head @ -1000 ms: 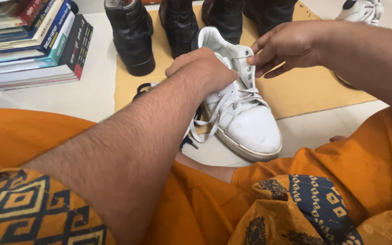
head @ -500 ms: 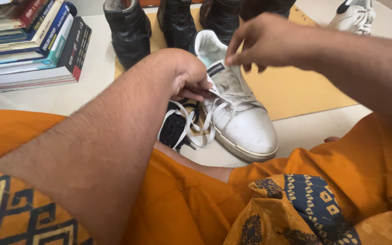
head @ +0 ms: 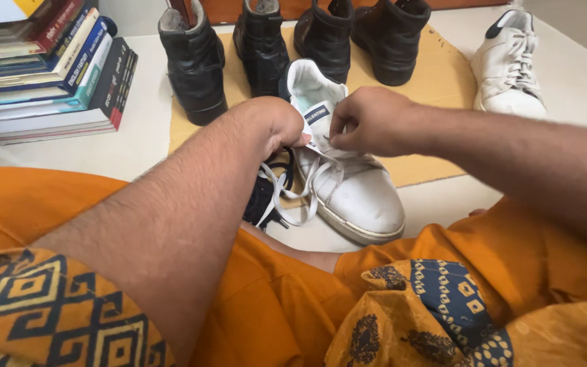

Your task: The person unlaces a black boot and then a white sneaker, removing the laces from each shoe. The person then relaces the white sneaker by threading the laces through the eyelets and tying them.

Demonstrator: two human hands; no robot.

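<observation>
At the tongue of a white sneaker (head: 358, 187), both hands meet: the left hand (head: 276, 126) is curled with its fingertips pinched on the white lace (head: 293, 194) at the shoe's near side, and the right hand (head: 371, 122) is closed in a loose fist, thumb and forefinger nipping the lace just above the eyelets. The two hands sit close together, almost touching, over the shoe's opening. That sneaker lies on the floor with its toe toward the person, its heel on the edge of a tan mat (head: 443, 75), and loops of slack lace trail off its left side over a dark shoe (head: 263, 197) lying just beside it. Below the hands spread the person's orange clothes (head: 266, 299), with a blue patterned patch on the right knee. Farther out, four black boots (head: 195, 61) stand in a row along the back of the mat, a second white sneaker (head: 511, 64) rests at the far right, and a stack of books (head: 49, 68) lies on the pale floor (head: 137, 143) at the far left.
</observation>
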